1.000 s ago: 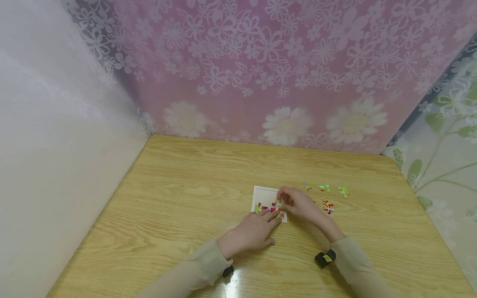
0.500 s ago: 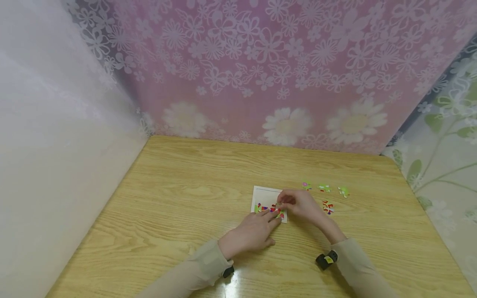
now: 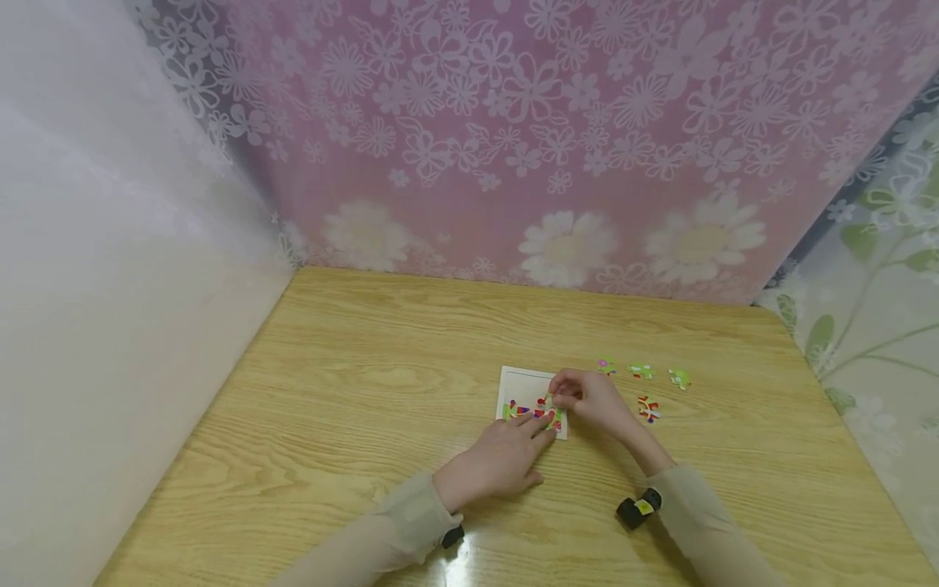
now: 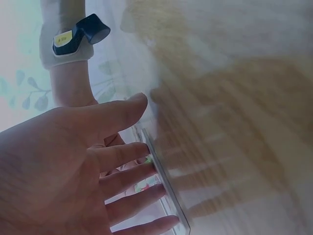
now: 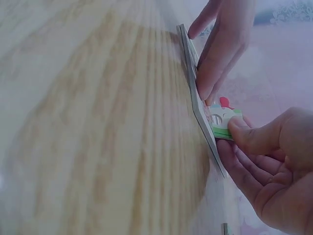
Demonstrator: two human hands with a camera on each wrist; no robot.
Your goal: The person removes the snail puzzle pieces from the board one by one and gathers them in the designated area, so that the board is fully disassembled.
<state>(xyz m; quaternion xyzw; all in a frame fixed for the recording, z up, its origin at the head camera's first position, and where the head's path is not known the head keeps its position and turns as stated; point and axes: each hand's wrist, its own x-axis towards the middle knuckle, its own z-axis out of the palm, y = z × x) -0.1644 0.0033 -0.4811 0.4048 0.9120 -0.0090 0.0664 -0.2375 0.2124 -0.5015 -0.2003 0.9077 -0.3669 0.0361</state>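
Note:
A white square puzzle board (image 3: 526, 384) lies on the table, with joined colourful pieces along its near edge. My left hand (image 3: 502, 461) is spread flat, its straight fingertips resting on the board and those pieces; in the left wrist view the fingers (image 4: 132, 178) reach over the board's edge. My right hand (image 3: 596, 403) is at the board's right side. Between thumb and fingers it pinches a green-and-white puzzle piece (image 5: 225, 125), which stands tilted up from the board. The fingers partly hide this piece in the head view.
Loose puzzle pieces lie right of the board: a green one with a pink flower (image 3: 606, 367), a green-and-white one (image 3: 641, 372), another green one (image 3: 680, 378) and a red one (image 3: 648, 408). The wooden table (image 3: 381, 350) meets a flowered pink backdrop (image 3: 469, 196) behind.
My right hand shifts only slightly at the board's right side, still pinching the puzzle piece. The left hand stays where it was on the board.

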